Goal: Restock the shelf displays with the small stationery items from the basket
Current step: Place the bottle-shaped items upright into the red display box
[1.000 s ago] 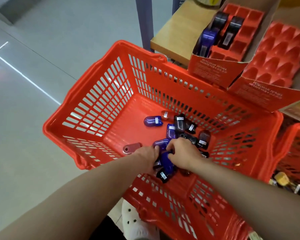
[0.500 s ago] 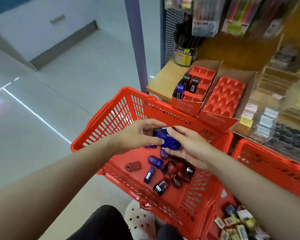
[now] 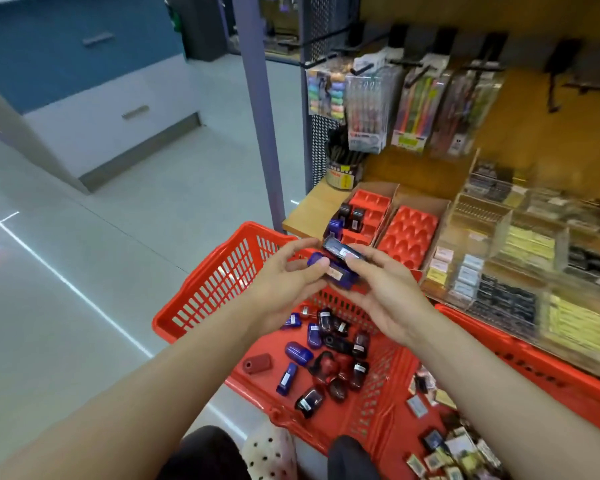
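Sharpeners (image 3: 338, 268), hand-held, above red basket (image 3: 201, 299).
Left hand (image 3: 284, 282) and right hand (image 3: 381, 285) both pinch the small stack.

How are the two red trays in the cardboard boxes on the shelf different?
The left red plastic tray in its cardboard box holds a few small dark and blue stationery items at its near end, while the right red plastic tray in its cardboard box holds nothing that can be seen. The left tray looks narrower; the right one looks wider, with more hollows across. Both are red, have rows of hollows, and sit side by side on the wooden shelf.
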